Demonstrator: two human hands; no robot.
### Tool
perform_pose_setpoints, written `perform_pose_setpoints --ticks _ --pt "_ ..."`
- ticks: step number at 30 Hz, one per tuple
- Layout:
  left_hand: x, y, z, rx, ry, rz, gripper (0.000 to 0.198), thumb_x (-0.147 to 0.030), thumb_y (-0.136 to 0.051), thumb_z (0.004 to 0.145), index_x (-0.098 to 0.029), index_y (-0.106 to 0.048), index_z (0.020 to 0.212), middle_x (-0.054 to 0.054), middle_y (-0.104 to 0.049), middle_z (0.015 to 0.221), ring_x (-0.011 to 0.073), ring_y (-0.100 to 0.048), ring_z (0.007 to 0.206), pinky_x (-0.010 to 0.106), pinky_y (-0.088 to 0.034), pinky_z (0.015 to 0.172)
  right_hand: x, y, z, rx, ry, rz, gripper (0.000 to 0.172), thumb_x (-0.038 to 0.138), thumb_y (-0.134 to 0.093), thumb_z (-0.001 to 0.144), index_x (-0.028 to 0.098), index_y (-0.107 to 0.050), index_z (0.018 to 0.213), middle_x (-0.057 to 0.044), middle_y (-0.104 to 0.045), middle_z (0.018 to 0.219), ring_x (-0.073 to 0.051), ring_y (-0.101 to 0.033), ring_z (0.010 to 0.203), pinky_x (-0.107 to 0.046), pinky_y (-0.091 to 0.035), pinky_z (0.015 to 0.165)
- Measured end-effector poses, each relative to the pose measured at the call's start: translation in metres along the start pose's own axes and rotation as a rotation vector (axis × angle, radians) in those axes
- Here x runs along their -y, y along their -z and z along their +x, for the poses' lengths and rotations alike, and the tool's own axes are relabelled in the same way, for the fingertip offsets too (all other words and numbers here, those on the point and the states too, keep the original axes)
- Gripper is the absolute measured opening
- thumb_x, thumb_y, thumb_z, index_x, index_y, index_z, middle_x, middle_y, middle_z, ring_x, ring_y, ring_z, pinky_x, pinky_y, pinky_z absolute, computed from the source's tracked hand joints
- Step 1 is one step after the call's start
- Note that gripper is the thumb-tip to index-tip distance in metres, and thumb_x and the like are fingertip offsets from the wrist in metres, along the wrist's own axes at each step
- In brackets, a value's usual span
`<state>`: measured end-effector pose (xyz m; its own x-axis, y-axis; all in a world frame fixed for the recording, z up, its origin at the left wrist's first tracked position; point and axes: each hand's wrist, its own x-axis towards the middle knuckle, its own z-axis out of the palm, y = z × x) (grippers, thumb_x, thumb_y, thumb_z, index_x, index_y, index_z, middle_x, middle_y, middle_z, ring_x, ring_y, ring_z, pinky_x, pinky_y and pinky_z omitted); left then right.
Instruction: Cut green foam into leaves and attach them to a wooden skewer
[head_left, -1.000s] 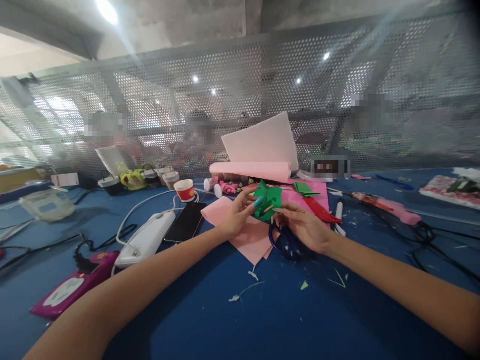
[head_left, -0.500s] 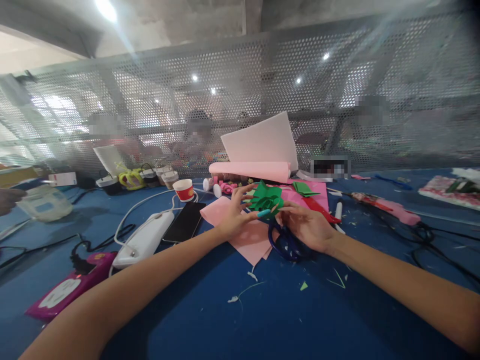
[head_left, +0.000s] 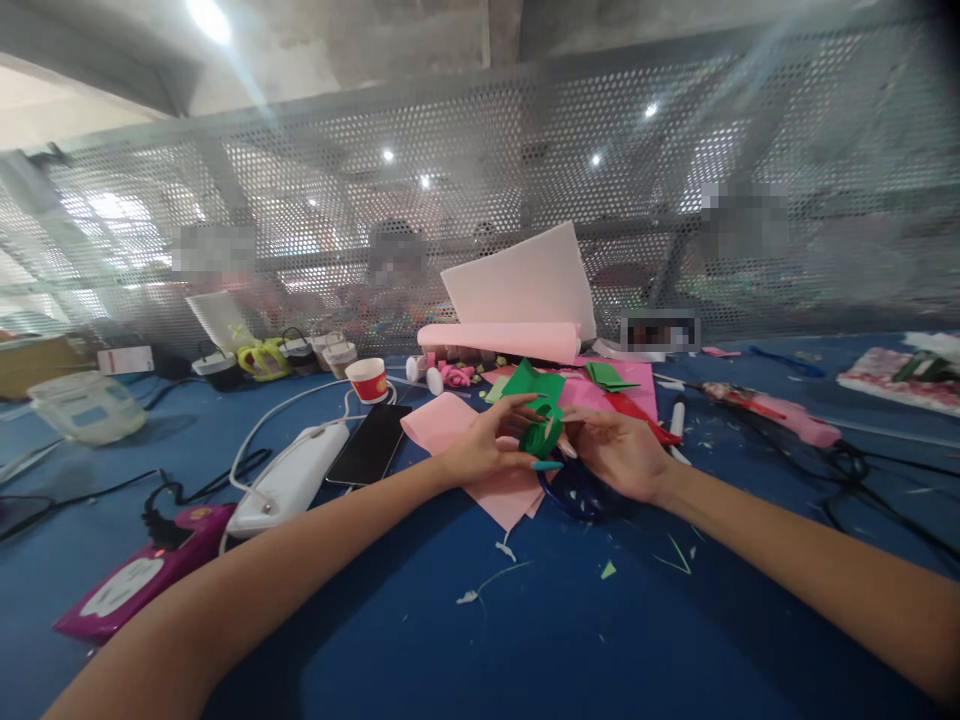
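Note:
My left hand (head_left: 487, 445) pinches a curled strip of green paper (head_left: 538, 437) between thumb and fingers, in front of me above the table. My right hand (head_left: 619, 452) meets it from the other side, its fingertips closed at the strip's right edge. Just behind stands or lies another green piece (head_left: 534, 378); whether it joins the held strip, I cannot tell. Blue-handled scissors (head_left: 574, 498) lie partly hidden beneath my right hand. Pink paper sheets (head_left: 501, 495) spread under my left hand.
A phone (head_left: 369, 445), white power strip (head_left: 289, 480) and purple packet (head_left: 146, 575) lie left. Behind them is a red paper cup (head_left: 366, 381). A pink glue gun (head_left: 780, 415) with black cables lies right. Pink paper roll (head_left: 499, 340) sits before the perforated metal screen (head_left: 315, 200).
My hands have lowered slightly with the green paper, which shows a curled loop between my fingers. A person's hand at the far left beside the plastic tub has gone from view.

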<state>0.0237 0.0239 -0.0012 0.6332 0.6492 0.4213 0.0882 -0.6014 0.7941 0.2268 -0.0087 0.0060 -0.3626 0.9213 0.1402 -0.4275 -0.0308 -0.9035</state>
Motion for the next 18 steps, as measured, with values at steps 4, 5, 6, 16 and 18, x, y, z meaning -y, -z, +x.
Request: perform_pose_setpoints --ticks 4,5,6,16,18 --pt "-0.0048 -0.0003 -0.0010 -0.050 0.031 0.069 0.065 -0.021 -0.074 0.071 -0.027 -0.045 0.129 0.009 -0.056 0.113 0.0233 -0.057 0.106 0.041 -0.051 0.087 0.0007 0.0001 0.0004 -0.017 0.011 -0.007 0.011 0.027 -0.053 0.066 0.023 -0.062 0.069 -0.002 -0.058 0.066 -0.018 -0.049 0.059 -0.036 -0.043 0.063" --pt "-0.0053 0.0001 -0.0009 -0.064 0.033 0.083 0.063 -0.020 -0.073 0.071 -0.026 -0.046 0.127 0.009 -0.056 0.112 0.0234 -0.056 0.106 0.040 -0.051 0.085 0.0007 -0.0004 0.0004 -0.030 0.015 -0.007 0.009 0.027 -0.054 0.066 0.023 -0.062 0.068 -0.001 -0.057 0.065 -0.017 -0.049 0.058 -0.035 -0.042 0.062" --pt "-0.0055 0.0007 -0.0006 -0.075 0.032 0.093 0.060 -0.020 -0.073 0.071 -0.026 -0.048 0.125 0.009 -0.056 0.113 0.0236 -0.056 0.106 0.039 -0.052 0.083 0.0005 -0.0009 0.0005 -0.039 0.016 -0.010 0.008 0.028 -0.055 0.066 0.023 -0.061 0.067 -0.001 -0.056 0.064 -0.017 -0.048 0.057 -0.034 -0.041 0.061" --pt "-0.0011 0.0036 0.0014 -0.088 0.057 -0.076 0.057 -0.021 -0.075 0.070 -0.023 -0.050 0.121 0.011 -0.052 0.126 0.0256 -0.054 0.114 0.042 -0.049 0.090 -0.0060 0.0019 0.0052 0.005 -0.035 0.042 0.010 0.029 -0.061 0.072 0.020 -0.064 0.070 0.001 -0.055 0.058 -0.013 -0.048 0.057 -0.028 -0.038 0.060" --pt "-0.0003 0.0029 0.0015 -0.087 0.061 -0.114 0.062 -0.020 -0.075 0.071 -0.024 -0.045 0.125 0.011 -0.054 0.124 0.0260 -0.052 0.118 0.045 -0.047 0.095 -0.0071 0.0041 0.0063 0.008 -0.036 0.071 0.010 0.028 -0.061 0.072 0.019 -0.065 0.071 0.000 -0.056 0.059 -0.012 -0.048 0.058 -0.027 -0.039 0.060"
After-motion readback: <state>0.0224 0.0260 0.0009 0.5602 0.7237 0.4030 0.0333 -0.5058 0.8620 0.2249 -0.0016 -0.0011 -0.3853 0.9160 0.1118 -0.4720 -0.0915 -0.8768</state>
